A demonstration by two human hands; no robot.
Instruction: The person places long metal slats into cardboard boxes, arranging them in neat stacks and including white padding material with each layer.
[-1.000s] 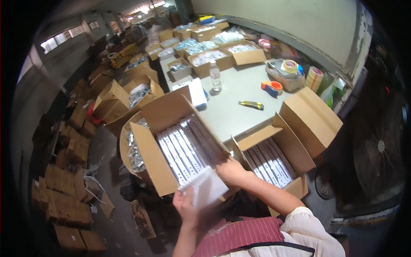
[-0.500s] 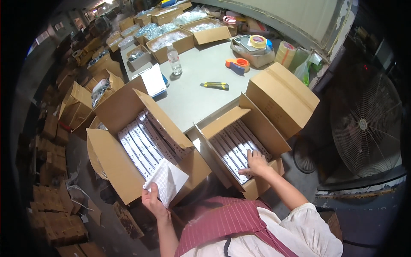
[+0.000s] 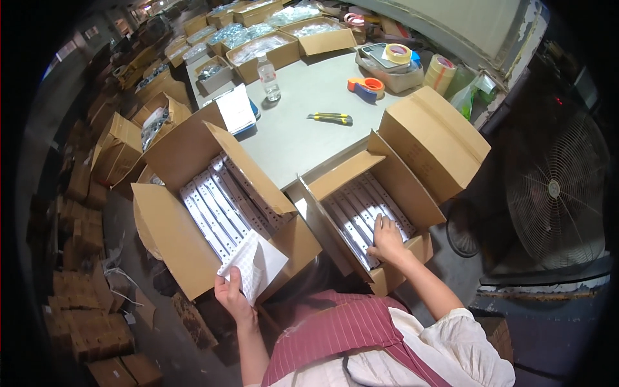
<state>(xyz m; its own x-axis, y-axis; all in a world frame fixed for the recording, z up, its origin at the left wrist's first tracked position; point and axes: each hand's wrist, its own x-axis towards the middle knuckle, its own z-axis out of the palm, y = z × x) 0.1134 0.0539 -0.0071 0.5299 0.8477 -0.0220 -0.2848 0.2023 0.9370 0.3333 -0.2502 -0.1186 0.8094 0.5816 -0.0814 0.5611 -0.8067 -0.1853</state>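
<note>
My left hand is closed on the near edge of a white sheet of small labels. One corner of the sheet is folded over, and it hangs above the near part of the left open cardboard box. Inside that box lie several long, narrow metal rails with holes, side by side. My right hand rests over similar metal rails in the right open box. Its fingers stretch across the rails, with the thumb apart. Whether anything small is under the fingertips is hidden.
On the grey table are a yellow-black utility knife, a water bottle, an orange-blue tape dispenser and a clipboard. A closed carton stands right of the boxes. A large fan is farther right.
The whole view has shifted slightly. My right hand's fingers have drawn closer together on the rails. My left hand still holds the label sheet in about the same place.
</note>
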